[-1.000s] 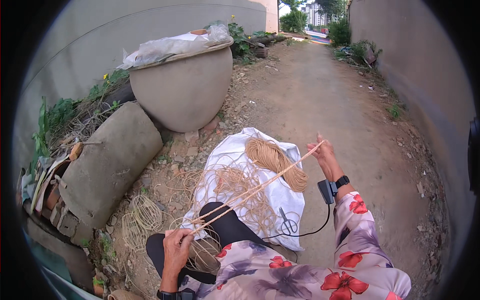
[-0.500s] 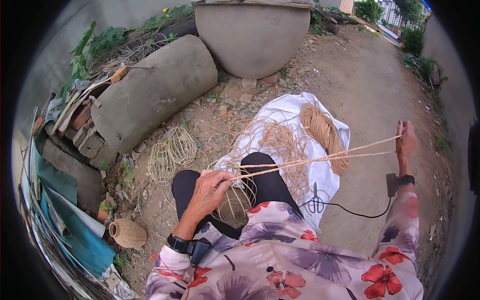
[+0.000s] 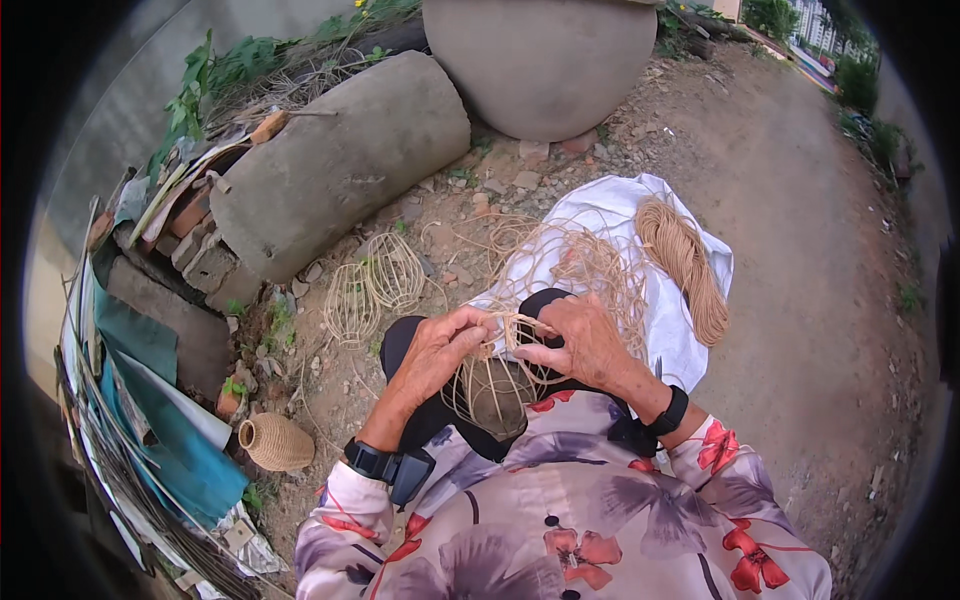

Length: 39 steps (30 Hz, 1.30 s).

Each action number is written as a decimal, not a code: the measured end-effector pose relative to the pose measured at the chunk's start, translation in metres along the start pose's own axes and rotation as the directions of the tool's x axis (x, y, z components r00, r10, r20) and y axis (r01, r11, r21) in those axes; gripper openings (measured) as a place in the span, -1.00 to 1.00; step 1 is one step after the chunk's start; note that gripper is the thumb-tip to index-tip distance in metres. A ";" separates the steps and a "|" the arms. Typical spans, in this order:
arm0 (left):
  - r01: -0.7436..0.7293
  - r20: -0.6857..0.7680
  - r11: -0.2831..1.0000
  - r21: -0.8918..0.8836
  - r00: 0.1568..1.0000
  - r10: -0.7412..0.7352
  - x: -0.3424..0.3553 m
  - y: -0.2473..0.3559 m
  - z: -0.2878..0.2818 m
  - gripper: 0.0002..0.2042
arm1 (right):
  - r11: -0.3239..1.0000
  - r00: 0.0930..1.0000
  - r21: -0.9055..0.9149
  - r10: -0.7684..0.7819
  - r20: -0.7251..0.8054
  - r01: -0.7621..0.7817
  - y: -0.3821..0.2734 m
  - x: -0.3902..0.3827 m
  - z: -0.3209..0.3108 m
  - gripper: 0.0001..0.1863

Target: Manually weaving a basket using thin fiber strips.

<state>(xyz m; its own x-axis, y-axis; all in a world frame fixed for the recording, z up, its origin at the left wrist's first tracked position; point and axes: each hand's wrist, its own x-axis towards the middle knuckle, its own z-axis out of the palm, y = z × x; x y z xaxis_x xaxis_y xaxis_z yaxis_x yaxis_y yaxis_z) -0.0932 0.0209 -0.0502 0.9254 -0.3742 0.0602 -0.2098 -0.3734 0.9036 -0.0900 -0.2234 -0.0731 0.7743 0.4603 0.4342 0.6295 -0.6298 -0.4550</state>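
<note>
Between my knees stands a cage-like basket frame [image 3: 457, 395] of pale rods, with a grey-brown rounded block [image 3: 497, 402] inside it. At its top, my left hand [image 3: 432, 358] is closed, its thumb and fingers pinching the tan cord [image 3: 511, 328] against the rods. Just across from it, my right hand [image 3: 590, 345] has thumb and fingers bent around the same cord at the rim. A short loop of cord shows between the two hands. Exactly how the cord passes the rods is hidden by my fingers.
A white sack [image 3: 672, 322] lies ahead, bearing loose tangled cord [image 3: 590, 262] and a coiled cord hank [image 3: 688, 270]. To the left are two bare wire-like frames [image 3: 394, 272] and a finished woven vase [image 3: 275, 442]. Beyond lies a concrete pipe [image 3: 340, 165].
My right hand has come in from far right, where it held the cord stretched out, to the frame beside my left hand. The long taut strands are gone. The view has shifted slightly.
</note>
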 end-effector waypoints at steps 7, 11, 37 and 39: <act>0.027 0.004 0.997 -0.078 1.000 -0.027 0.000 -0.003 0.001 -0.77 | 0.992 0.997 0.109 0.071 -0.013 -0.070 -0.002 -0.013 0.020 -0.70; 0.063 0.019 0.993 -0.096 0.998 -0.061 -0.001 -0.002 0.000 -0.75 | 0.964 0.957 -0.028 0.266 0.114 -0.264 0.035 -0.033 -0.026 -0.82; -0.120 0.075 0.993 -0.021 0.990 0.121 -0.007 -0.011 -0.001 -0.80 | 0.947 0.988 0.286 0.119 0.100 -0.143 -0.048 -0.012 0.023 -0.90; -0.157 0.065 0.985 0.073 0.986 0.153 -0.009 -0.009 -0.001 -0.80 | 0.914 0.986 0.371 0.138 0.092 -0.163 -0.045 -0.016 0.025 -0.90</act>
<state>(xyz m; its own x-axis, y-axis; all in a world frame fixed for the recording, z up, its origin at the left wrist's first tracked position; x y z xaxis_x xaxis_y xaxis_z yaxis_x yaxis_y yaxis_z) -0.0992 0.0283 -0.0588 0.8599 -0.4814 0.1698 -0.3754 -0.3709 0.8494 -0.1292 -0.1864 -0.0792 0.8566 0.4244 0.2934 0.4730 -0.4187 -0.7753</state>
